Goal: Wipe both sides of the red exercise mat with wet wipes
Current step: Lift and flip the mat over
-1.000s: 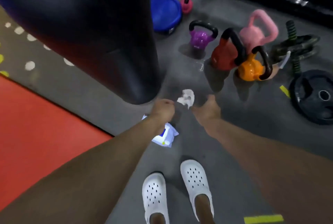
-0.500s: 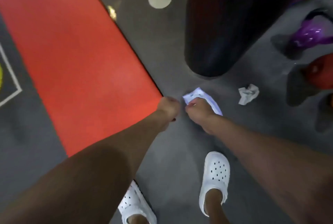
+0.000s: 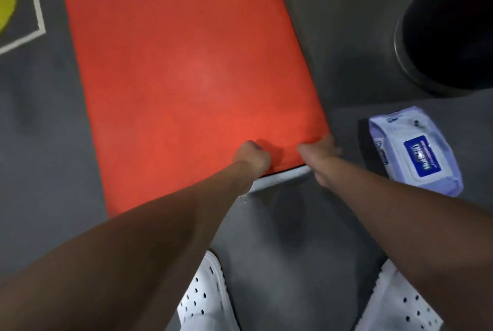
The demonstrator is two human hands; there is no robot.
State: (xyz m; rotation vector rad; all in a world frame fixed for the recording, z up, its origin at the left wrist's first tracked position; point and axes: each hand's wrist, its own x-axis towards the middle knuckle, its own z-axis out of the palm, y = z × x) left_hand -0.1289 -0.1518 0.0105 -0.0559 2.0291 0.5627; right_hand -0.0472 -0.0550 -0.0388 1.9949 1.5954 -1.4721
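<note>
The red exercise mat (image 3: 181,69) lies flat on the grey floor, stretching away from me. My left hand (image 3: 250,157) grips its near edge with curled fingers. My right hand (image 3: 318,150) grips the near right corner, thumb on top. That near edge is lifted slightly, and a pale strip of its underside shows below my hands. A lilac pack of wet wipes (image 3: 416,152) with a blue label lies on the floor just right of my right hand.
A black punching bag (image 3: 448,24) hangs at the upper right, close to the mat's right side. White line and yellow floor markings (image 3: 16,2) sit at the upper left. My white perforated clogs (image 3: 205,298) stand on the grey floor below.
My view swung left from the kettlebells to the mat. Both hands left the wipes pack area and took hold of the mat's near edge. The crumpled wipe is out of view.
</note>
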